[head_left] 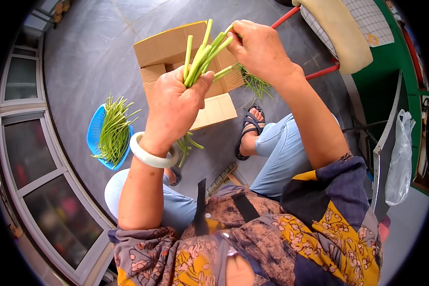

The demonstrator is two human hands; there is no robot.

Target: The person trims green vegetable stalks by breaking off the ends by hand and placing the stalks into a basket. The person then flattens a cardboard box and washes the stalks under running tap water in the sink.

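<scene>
My left hand [178,102], with a pale bangle [150,155] on its wrist, is closed around a bunch of green garlic scapes [200,59]. The thick cut ends stick up past my thumb, and the lower parts of stems [188,145] show below the wrist. At the upper ends, my right hand [260,50] is pinched on the tip of one scape; its fingertips are partly hidden behind the knuckles. Both hands are raised above an open cardboard box [217,112] on the floor.
A blue plastic basket [94,128] heaped with garlic scapes [113,136] stands on the floor at left. Thin green pieces [256,86] lie right of the box. A red-legged seat [341,33] is at upper right, glass-panelled doors [28,143] at left, and a plastic bag [399,159] hangs at right.
</scene>
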